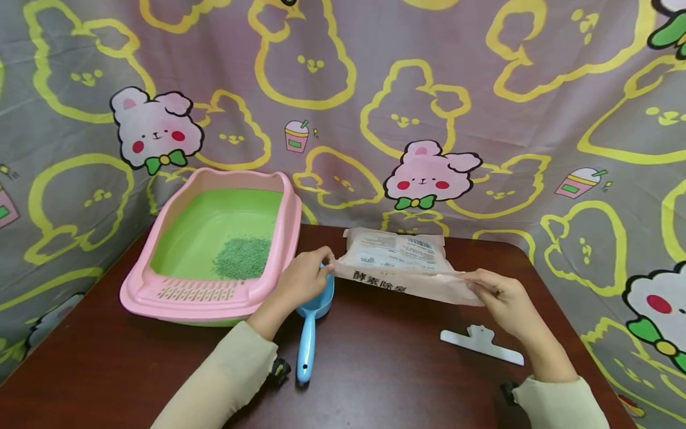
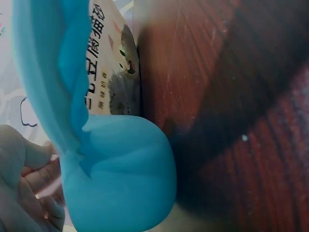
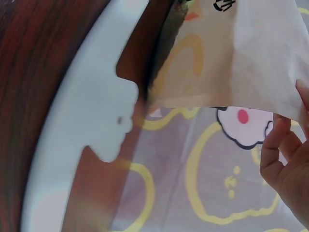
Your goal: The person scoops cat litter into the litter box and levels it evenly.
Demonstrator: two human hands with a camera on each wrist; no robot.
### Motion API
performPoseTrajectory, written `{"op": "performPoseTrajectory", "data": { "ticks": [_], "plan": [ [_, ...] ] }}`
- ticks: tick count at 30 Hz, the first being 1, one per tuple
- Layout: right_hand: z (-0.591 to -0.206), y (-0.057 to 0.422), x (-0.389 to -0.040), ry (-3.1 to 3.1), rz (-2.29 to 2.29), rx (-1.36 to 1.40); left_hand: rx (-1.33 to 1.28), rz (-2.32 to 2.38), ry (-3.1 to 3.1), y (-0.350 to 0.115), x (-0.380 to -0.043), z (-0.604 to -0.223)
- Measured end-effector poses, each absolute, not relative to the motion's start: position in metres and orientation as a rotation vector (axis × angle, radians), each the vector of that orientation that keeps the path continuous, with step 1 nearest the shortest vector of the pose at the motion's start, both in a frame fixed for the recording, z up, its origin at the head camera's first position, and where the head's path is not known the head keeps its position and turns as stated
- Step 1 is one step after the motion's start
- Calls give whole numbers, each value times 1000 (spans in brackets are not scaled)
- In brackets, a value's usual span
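Note:
A pale cat litter bag point(image 1: 399, 253) with dark printed characters lies at the back of the table, its near edge lifted. My left hand point(image 1: 305, 277) pinches the left corner of that edge, while the right corner is pinched by my right hand point(image 1: 504, 302). Below the left hand is a blue scoop point(image 1: 307, 348), partly covered by it; the left wrist view shows the scoop point(image 2: 120, 174) close up beside the fingers. A white clip point(image 1: 482, 344) rests on the table near the right hand, apart from it. The bag's inside is hidden.
To the left stands a pink-rimmed litter box point(image 1: 214, 304) with a green pan and a heap of green litter pellets point(image 1: 243, 257) inside. A patterned curtain point(image 1: 343, 119) hangs right behind the dark wooden table point(image 1: 386, 369).

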State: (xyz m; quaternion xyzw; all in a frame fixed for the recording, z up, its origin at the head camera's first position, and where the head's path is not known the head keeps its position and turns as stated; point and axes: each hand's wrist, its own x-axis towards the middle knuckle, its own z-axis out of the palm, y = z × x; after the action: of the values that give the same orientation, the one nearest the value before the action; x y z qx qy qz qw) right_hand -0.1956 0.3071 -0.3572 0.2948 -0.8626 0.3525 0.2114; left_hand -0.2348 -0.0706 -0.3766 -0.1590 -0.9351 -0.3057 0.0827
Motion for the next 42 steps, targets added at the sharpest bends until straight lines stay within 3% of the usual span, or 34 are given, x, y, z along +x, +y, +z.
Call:
{"op": "performPoseTrajectory", "data": {
  "ticks": [6,13,16,28,42],
  "plan": [
    [-361,313,-202,-2536,1044,588,-571,-891,-2725,-68,-229,-372],
    [-364,314,-218,-2623,1135,402,-1263,-641,-2513,-46,-215,-365],
    [-366,313,-225,-2646,1184,362,-1414,-633,-2568,-36,-215,-366],
    [-374,318,-238,-2683,1218,286,-1301,-592,-2759,-18,-246,-387],
    [-377,321,-239,-2688,1218,214,-1280,-444,-2711,-15,-250,-386]
  ]
}}
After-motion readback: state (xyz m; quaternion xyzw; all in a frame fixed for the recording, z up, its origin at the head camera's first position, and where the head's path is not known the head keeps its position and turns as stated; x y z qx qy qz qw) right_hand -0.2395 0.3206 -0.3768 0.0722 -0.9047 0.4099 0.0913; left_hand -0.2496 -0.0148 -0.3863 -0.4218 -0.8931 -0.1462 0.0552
